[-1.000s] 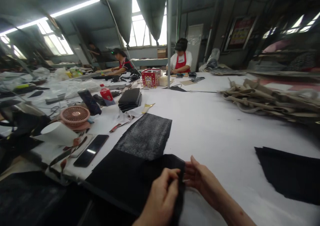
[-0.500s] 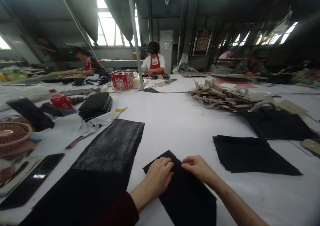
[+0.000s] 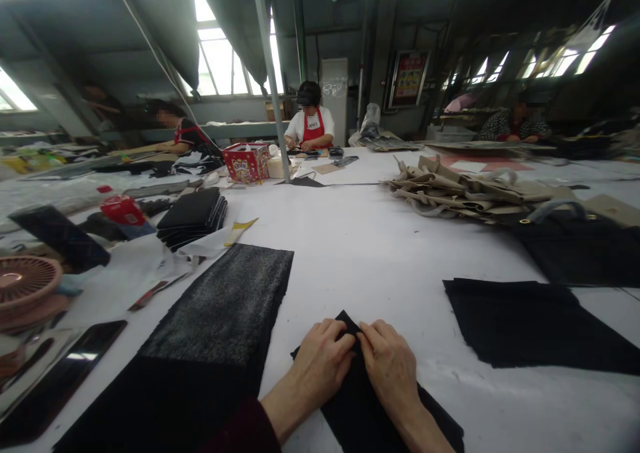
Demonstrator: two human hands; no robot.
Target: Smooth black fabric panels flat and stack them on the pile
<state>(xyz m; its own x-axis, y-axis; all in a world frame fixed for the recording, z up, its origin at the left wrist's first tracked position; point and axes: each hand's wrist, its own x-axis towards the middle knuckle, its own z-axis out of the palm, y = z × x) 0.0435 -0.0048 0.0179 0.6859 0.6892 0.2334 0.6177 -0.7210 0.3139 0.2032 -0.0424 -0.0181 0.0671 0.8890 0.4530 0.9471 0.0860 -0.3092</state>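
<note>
A black fabric piece (image 3: pixel 353 399) lies on the white table in front of me, partly covered by my hands. My left hand (image 3: pixel 325 359) rests on its upper part with curled fingers pressed to the cloth. Right beside it, my right hand (image 3: pixel 387 359) pinches the fabric near the far corner, fingertips almost meeting those of the left. To the left lies a stack of long black fabric panels (image 3: pixel 220 299), the top one showing a greyish speckled face at its far end. Another black fabric stack (image 3: pixel 535 323) sits to the right.
On the left are a phone (image 3: pixel 65 379), a pink fan (image 3: pixel 30 279), a small blade tool (image 3: pixel 155 293), a red-capped bottle (image 3: pixel 125 213) and folded black pieces (image 3: pixel 193 216). Beige bag parts (image 3: pixel 465 193) pile up at the right; a metal pole (image 3: pixel 273 73) rises ahead. Co-workers sit across the room.
My right hand has moved left and further over the fabric, close against my left hand. The view has shifted slightly, so the right-hand fabric stack appears further right.
</note>
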